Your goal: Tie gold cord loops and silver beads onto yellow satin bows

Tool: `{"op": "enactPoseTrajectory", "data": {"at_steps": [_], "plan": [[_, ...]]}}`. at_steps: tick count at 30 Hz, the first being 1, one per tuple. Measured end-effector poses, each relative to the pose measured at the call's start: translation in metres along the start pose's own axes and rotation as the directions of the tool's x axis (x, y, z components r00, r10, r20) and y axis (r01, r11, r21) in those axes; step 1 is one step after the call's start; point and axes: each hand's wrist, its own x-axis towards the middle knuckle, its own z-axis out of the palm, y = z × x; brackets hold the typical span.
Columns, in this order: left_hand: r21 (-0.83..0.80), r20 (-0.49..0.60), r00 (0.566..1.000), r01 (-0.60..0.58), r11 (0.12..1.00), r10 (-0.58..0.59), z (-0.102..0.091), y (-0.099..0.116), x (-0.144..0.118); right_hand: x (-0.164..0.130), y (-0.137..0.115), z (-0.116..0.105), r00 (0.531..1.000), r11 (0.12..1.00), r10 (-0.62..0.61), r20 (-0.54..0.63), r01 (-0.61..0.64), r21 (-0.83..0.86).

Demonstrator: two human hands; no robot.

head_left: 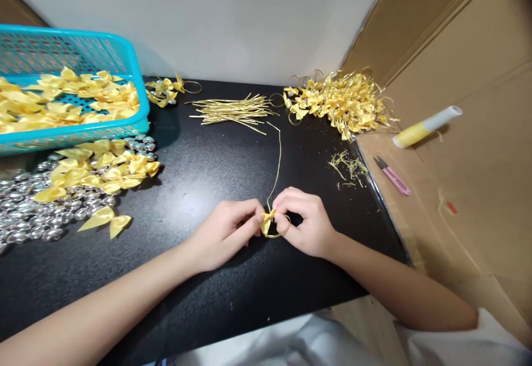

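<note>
Nearest the camera, both hands are working together over the black desk [199, 172]. The left hand [224, 233] is pinching a small yellow bow [266, 221] between thumb and forefinger, fingers closed on it, while the right hand [307, 222] is closing its fingers around a thin gold cord [277, 161] that is looping below the bow and trailing away up the desk. To do this well, the left fingers should be keeping the bow's middle pinched flat, and the right should be drawing the cord snug without twisting the loop; that is a judgement, as the knot itself is hidden between the fingertips.

Further left, loose yellow bows [100, 169] are lying over a spread of silver beads [25, 211]. To the right, on cardboard [477, 189], pink snips [393, 176] are resting just beside gold trimmings [347, 165], with a yellow-and-white tube [426, 127] beyond.

Farther back, a bundle of cut gold cords [233, 110] is lying between a turquoise basket [137, 78] holding more bows and a heap of finished looped bows [341, 100] near the wall.
</note>
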Motion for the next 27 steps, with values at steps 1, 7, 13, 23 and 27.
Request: {"op": "enactPoseTrajectory", "data": {"at_steps": [1, 7, 13, 23, 27], "plan": [[0.013, -0.012, 1.0, -0.002, 1.0, 0.002, 0.0, 0.0, -0.001, -0.001, -0.001, 0.0, 1.0, 1.0, -0.004, -0.005, 0.004, -0.004], [0.048, -0.02, 1.0, -0.015, 0.999, 0.016, 0.004, 0.0, 0.0, -0.003, -0.002, -0.001, 0.999, 0.999, -0.039, -0.017, 0.039, -0.02], [0.152, -0.056, 0.997, -0.045, 0.987, 0.054, 0.012, 0.002, 0.0, -0.003, -0.002, 0.0, 0.998, 0.998, -0.05, -0.031, 0.048, -0.049], [0.246, -0.106, 0.988, -0.081, 0.966, 0.11, 0.016, -0.001, -0.001, -0.004, -0.004, 0.002, 0.995, 0.995, -0.085, -0.051, 0.082, -0.062], [0.205, -0.114, 0.991, -0.05, 0.978, 0.074, 0.016, -0.003, -0.001, -0.004, -0.004, 0.004, 0.995, 0.995, -0.085, -0.059, 0.082, -0.061]]}}
